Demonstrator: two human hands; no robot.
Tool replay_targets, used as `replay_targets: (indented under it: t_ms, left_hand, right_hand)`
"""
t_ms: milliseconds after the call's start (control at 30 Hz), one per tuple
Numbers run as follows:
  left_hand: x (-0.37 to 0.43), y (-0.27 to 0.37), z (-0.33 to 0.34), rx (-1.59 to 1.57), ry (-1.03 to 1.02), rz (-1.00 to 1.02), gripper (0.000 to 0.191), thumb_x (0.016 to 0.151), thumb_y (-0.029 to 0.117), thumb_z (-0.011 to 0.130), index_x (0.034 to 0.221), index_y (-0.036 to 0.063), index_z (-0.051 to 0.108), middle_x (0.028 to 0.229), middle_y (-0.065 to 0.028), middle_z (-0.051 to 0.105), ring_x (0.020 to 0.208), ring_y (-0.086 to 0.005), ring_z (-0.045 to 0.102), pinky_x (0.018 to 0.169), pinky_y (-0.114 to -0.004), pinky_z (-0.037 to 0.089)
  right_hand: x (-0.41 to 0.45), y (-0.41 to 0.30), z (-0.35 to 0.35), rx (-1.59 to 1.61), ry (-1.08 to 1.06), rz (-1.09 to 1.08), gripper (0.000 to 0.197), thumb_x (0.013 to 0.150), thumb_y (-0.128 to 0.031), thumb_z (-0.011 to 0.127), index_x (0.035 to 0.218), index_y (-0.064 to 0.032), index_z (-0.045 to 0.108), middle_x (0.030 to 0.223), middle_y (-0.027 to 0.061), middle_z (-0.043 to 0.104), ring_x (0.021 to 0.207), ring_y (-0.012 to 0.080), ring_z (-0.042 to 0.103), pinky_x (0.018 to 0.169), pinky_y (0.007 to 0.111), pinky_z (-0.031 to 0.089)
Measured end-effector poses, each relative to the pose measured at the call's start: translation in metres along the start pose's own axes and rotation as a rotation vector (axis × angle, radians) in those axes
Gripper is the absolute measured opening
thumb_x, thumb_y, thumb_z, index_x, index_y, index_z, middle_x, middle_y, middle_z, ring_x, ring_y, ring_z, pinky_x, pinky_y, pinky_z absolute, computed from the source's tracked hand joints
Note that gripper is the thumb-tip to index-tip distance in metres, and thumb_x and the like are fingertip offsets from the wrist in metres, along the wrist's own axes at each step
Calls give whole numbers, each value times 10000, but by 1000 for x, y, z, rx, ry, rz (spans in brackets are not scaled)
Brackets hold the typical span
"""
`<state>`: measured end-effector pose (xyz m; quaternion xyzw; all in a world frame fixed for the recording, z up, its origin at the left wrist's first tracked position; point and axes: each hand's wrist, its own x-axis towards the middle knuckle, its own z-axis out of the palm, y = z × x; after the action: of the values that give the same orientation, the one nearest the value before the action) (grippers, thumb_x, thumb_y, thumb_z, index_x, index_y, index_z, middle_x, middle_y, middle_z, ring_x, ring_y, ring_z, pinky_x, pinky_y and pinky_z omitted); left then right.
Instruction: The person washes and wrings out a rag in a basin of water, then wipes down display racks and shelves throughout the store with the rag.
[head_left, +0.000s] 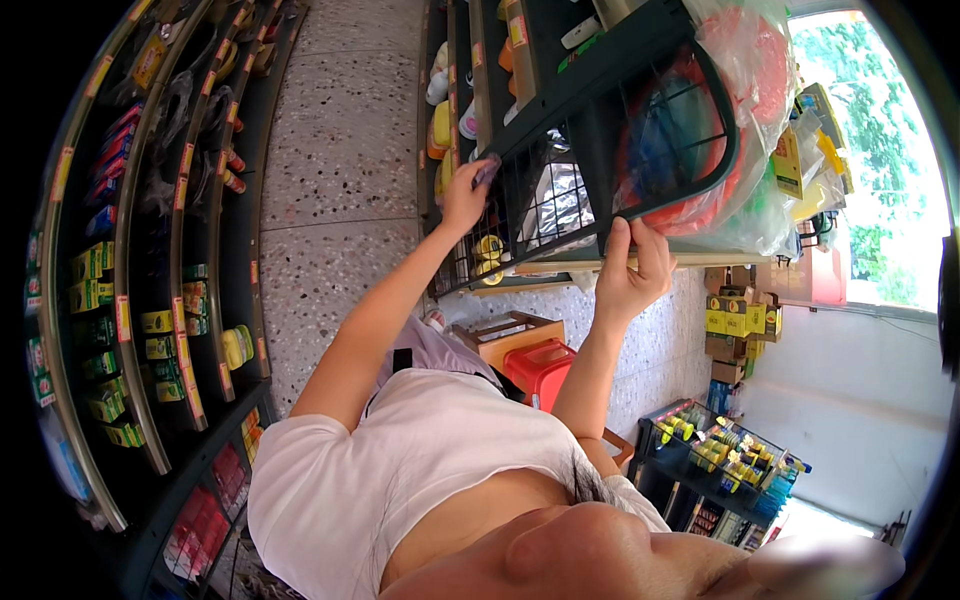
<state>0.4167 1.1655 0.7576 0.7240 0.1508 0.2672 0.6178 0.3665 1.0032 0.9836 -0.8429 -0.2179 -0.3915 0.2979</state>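
My left hand (463, 201) grips a small, dark purple, bunched thing (487, 171), apparently a cloth, against the dark wire mesh side panel (540, 161) of a shelving unit. My right hand (637, 270) has its thumb and forefinger on the rounded lower rim of that panel, at its right part. Through the mesh show a shiny silver plastic wrapping (559, 202) and round yellow items (490, 255). Behind the panel's right end are red and blue things in clear plastic bags (757, 90).
Stocked shelves (161, 247) with small boxes line the left side. A wooden stool (517, 330) and a red plastic stool (541, 367) stand beside my body. Farther right are stacked cartons (739, 315) and a dark display rack (720, 450). Speckled floor (337, 135) runs between the shelves.
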Motion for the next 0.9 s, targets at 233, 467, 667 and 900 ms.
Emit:
replay_targets:
  t_ms: [233,467,667,900]
  left_hand:
    - [-3,-14,18,-31,-11,77,372,763,-94,556,1104,33,636,1036,-156,651,923,-289,654,805,-320,498]
    - [-49,4,10,-95,-133,-12,247,826,-29,614,1066,12,654,1030,-138,652,912,-252,645,804,-300,487]
    - [-83,17,0,-133,-168,-28,263,817,-32,613,1074,10,647,1011,-146,653,914,-260,649,788,-304,488]
    - [-113,25,-7,-163,-238,-46,275,804,-45,606,1071,9,643,1028,-141,649,926,-273,647,807,-312,490]
  right_hand:
    - [-1,0,-1,-47,-31,23,94,795,-81,730,846,-13,690,812,58,681,705,185,580,692,290,401]
    - [-3,5,2,-33,26,13,93,778,-88,734,854,-44,701,800,39,680,725,171,613,718,285,363]
    - [-3,4,3,-27,34,15,94,782,-91,732,854,-41,697,802,41,681,712,171,607,712,283,368]
    - [-3,6,4,-20,52,11,87,786,-93,729,848,-41,697,800,42,681,698,176,601,701,279,372]
